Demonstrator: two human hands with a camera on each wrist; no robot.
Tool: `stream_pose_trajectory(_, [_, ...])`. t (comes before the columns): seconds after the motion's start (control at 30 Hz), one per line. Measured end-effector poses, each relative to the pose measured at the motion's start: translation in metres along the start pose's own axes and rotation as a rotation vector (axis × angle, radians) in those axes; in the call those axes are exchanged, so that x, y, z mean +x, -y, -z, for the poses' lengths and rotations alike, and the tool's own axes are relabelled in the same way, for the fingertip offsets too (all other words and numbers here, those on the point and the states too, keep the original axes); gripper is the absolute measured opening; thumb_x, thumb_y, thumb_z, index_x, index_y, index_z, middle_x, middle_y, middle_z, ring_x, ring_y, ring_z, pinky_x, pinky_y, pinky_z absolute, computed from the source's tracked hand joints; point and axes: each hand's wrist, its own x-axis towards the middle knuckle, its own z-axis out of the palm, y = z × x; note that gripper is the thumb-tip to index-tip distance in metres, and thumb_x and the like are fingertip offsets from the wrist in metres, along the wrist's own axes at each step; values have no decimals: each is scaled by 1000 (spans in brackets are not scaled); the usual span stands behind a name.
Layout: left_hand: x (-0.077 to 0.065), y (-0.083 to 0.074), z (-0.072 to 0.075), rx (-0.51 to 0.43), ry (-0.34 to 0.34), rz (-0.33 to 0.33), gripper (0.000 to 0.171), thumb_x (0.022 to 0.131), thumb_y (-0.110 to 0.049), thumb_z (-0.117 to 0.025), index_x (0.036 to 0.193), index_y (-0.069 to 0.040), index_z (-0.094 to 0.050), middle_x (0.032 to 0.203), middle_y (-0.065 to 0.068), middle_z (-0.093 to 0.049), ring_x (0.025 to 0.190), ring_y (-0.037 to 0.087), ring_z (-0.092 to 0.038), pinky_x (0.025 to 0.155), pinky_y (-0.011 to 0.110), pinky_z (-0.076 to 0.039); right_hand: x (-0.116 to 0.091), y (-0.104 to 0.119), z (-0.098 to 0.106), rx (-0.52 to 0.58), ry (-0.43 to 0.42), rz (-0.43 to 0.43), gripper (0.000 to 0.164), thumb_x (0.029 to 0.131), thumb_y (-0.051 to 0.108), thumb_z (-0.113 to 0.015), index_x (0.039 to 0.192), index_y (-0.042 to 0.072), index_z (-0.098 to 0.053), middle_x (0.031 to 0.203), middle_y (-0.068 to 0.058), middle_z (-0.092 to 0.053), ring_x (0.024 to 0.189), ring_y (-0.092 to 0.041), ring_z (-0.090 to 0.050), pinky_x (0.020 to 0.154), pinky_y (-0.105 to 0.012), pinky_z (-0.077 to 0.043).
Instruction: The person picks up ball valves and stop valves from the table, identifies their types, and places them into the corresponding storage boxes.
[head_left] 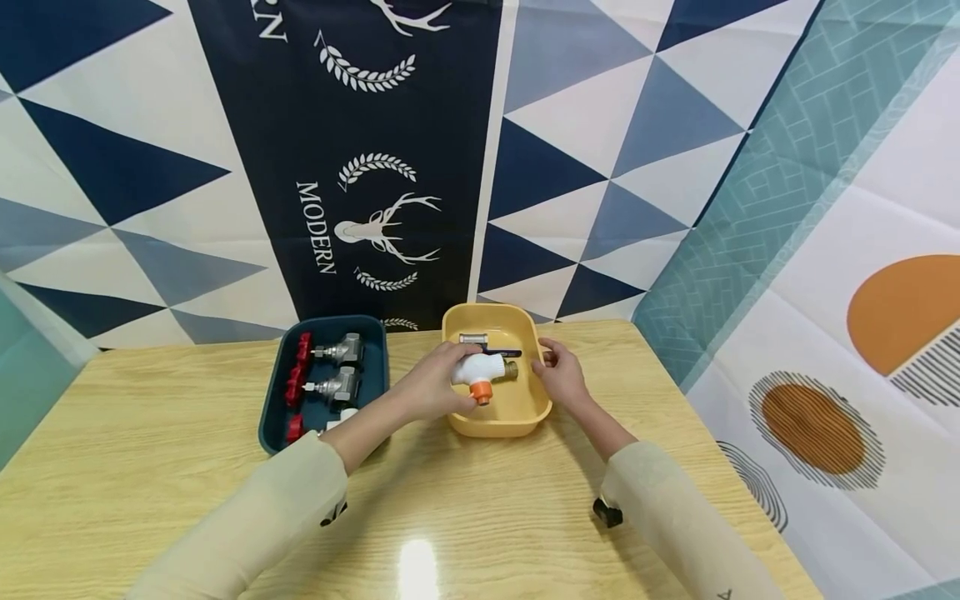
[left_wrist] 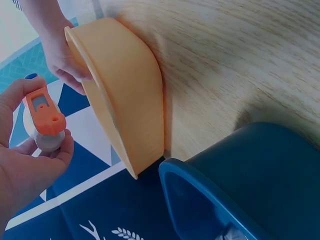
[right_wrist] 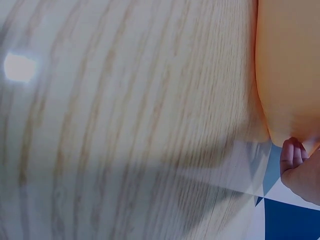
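Note:
My left hand (head_left: 437,385) holds a white plastic valve (head_left: 483,367) with an orange part (left_wrist: 47,112), thumb and fingers on opposite sides of it. The valve is over the yellow bin (head_left: 498,429), raised level with its rim in the left wrist view. At the bin's right side, my right hand (head_left: 562,375) grips the rim with curled fingers. Inside the bin lie a silver cylindrical fitting (head_left: 472,339), a dark blue lever (head_left: 508,353) and a brass threaded end (head_left: 512,369), partly hidden by the white valve.
Left of the yellow bin stands a dark blue bin (head_left: 381,354). It contains metal valves (head_left: 339,387), several red handles (head_left: 296,385) and a white piece partly covered by my left forearm. Both bins are on the wooden table (head_left: 480,508), close to the patterned backdrop (head_left: 390,225).

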Motion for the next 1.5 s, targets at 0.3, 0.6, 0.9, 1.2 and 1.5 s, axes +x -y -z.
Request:
stream_pose_trajectory(0.3, [8, 2, -3, 1, 22, 25, 70, 70, -16, -79, 133, -14, -48, 126, 8, -51, 102, 21, -49, 91, 37, -44, -2, 2, 0, 6, -6, -2, 47, 91, 6, -55, 136, 3, -45, 106, -16, -53, 90, -19, -47, 72, -22, -42])
stream_pose_trajectory(0.6, [17, 1, -6, 17, 15, 5, 69, 70, -16, -78, 132, -12, -48, 129, 9, -50, 106, 22, -50, 95, 37, -44, -5, 6, 1, 9, 8, -2, 47, 92, 5, -55, 137, 1, -44, 108, -17, -53, 90, -19, -47, 72, -23, -42])
stream_pose_trajectory(0.9, [28, -2, -9, 17, 15, -26, 68, 71, -15, -78, 132, -8, -49, 130, 11, -50, 110, 23, -49, 97, 38, -42, -5, 7, 1, 23, 2, -6, 46, 92, 5, -55, 136, 2, -45, 105, -15, -52, 88, -18, -46, 70, -22, -41])
stream_pose_trajectory(1.2, [36, -4, -19, -18, 2, -49, 67, 69, -12, -79, 129, -7, -51, 127, 12, -52, 110, 24, -49, 95, 37, -43, -4, 3, 0, 22, -8, -4, 46, 91, 5, -56, 136, 2, -46, 105, -15, -53, 89, -18, -46, 70, -22, -42])
stream_pose_trajectory(1.5, [40, -2, -27, -9, 14, -42, 67, 71, -13, -79, 131, -6, -50, 131, 12, -51, 112, 24, -49, 97, 37, -42, -5, 4, 0, 30, -17, -6, 46, 90, 5, -57, 135, 2, -47, 105, -16, -55, 88, -18, -48, 68, -19, -42])
